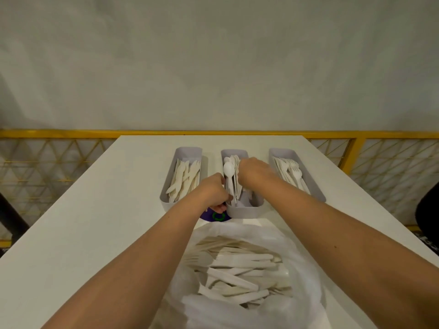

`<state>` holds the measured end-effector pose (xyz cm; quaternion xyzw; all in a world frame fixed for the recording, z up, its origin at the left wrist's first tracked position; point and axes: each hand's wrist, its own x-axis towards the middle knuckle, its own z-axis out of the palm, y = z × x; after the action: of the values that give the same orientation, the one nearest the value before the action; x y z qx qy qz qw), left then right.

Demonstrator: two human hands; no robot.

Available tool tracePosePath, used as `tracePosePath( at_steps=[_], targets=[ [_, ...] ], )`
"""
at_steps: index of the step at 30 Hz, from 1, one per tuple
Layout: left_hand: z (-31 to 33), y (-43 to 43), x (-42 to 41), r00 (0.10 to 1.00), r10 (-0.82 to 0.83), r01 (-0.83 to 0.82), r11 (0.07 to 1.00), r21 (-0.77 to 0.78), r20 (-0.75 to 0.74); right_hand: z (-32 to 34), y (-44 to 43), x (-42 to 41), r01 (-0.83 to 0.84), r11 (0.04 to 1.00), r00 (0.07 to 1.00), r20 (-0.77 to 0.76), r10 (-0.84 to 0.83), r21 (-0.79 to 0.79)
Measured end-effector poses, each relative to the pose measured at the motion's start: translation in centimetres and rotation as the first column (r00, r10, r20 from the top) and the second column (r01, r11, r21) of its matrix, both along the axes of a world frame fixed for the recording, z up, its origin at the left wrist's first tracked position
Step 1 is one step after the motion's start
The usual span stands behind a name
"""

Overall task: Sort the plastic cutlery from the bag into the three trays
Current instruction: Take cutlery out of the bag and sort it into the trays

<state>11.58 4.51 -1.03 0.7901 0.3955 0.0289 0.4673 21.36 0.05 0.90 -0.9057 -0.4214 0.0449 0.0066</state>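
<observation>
Three grey trays stand side by side on the white table [99, 210]: the left tray [187, 151] holds knives, the middle tray [244, 211] holds spoons, the right tray [316, 186] holds forks. My left hand [213, 189] grips the near left rim of the middle tray. My right hand [253, 170] reaches into the middle tray with its fingers curled among the spoons [229, 169]; what it holds is hidden. A clear plastic bag [237, 269] with several pieces of white cutlery lies open in front of me.
A purple round thing with a green ring [215, 216] lies between the bag and the trays. A yellow railing [71, 133] with mesh runs behind the table. A dark object [427, 210] is at the right edge.
</observation>
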Motion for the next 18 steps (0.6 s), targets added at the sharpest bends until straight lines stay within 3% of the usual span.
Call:
tracePosePath(
  at_steps=[5,7,10,12,14,18],
  targets=[
    [0.6,-0.4,-1.6,0.993,-0.115,0.118,0.982,0.149,-0.025,3.4,-4.0,-2.0,-0.212,0.967,0.952,-0.192,0.237,0.141],
    [0.9,-0.3,-2.8,0.989,-0.143,0.146,0.970,0.196,-0.030,4.5,-6.6,-3.4,-0.331,0.932,0.867,-0.342,0.363,0.149],
    [1.5,-0.3,-5.1,0.980,-0.197,0.197,0.956,0.219,-0.025,4.6,-9.3,-5.8,-0.513,0.848,0.661,-0.570,0.489,0.132],
    [1.8,-0.5,-6.9,0.965,-0.258,0.263,0.942,0.210,-0.053,2.8,-9.8,-6.8,-0.622,0.781,0.633,-0.553,0.542,0.053],
    [2.0,-0.7,-8.4,0.945,-0.309,0.325,0.926,0.191,-0.109,0.6,-9.7,-7.1,-0.667,0.744,0.682,-0.434,0.589,-0.039],
    [1.7,-1.2,-10.5,0.912,-0.352,0.385,0.911,0.145,-0.209,-1.9,-9.6,-7.2,-0.632,0.768,0.745,-0.357,0.564,-0.103]
  ],
)
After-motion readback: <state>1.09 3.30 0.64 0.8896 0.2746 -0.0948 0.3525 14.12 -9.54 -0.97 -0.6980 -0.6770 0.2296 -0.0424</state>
